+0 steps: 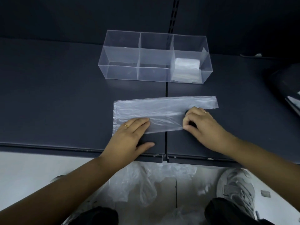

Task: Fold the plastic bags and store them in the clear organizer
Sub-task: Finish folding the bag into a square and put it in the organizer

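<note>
A thin translucent plastic bag (155, 109) lies flat on the dark shelf (65, 95), folded lengthwise into a long strip. My left hand (129, 137) rests on its near left part, fingers straight and pressing it down. My right hand (203, 125) pinches the bag's near edge toward the right end, fingers curled. Behind the bag stands the clear organizer (154, 57) with several compartments. Folded white bags (186, 65) sit in its right compartments; the other compartments look bare.
More loose plastic bags (146, 184) lie crumpled on the pale floor below the shelf's front edge (81, 148). A grey-white shoe (237, 192) is at the lower right. A dark object (285, 82) sits at the shelf's right edge.
</note>
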